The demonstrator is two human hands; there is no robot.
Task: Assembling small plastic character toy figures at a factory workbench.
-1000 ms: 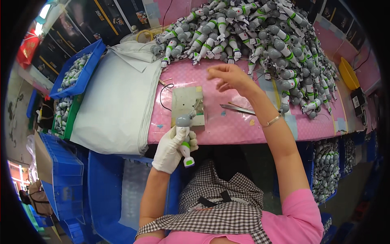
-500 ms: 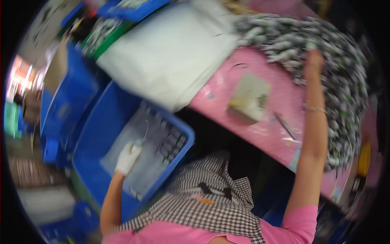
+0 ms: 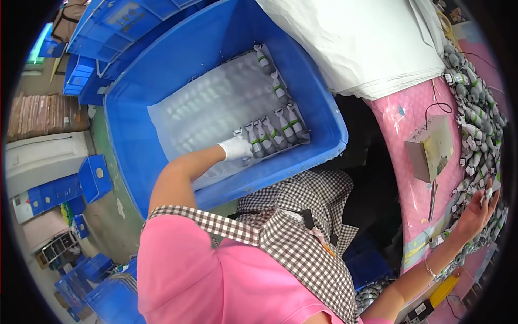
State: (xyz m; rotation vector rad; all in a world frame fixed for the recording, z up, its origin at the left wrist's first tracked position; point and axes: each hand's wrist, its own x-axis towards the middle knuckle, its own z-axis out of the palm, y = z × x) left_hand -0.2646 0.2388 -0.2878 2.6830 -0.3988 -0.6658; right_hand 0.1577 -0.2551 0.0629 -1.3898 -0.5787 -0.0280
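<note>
My left hand (image 3: 237, 149), in a white glove, reaches into a large blue bin (image 3: 337, 121). Its fingers close around a grey bottle-shaped piece (image 3: 238, 133) whose white top shows above the glove. Beside it stands a row of like pieces (image 3: 267, 136) with green bands, along the near edge of a translucent sheet (image 3: 172, 105). My bare right hand (image 3: 480, 208) is at a heap of such pieces (image 3: 475, 116) on the pink-covered table (image 3: 396, 146). Between its bent fingers is a grey and white piece, partly hidden.
White sheets (image 3: 356, 48) lie stacked over the table's far left part. A small box (image 3: 430, 148) and metal tweezers (image 3: 433, 200) rest on the pink cover. More blue bins (image 3: 124, 24) stand left of the large one. A yellow-handled tool (image 3: 443, 291) lies at the lower right.
My view has turned toward the blue bin. My left hand has come to the row of pieces at the near edge; my right hand is still at the heap, now nearer its front end.
</note>
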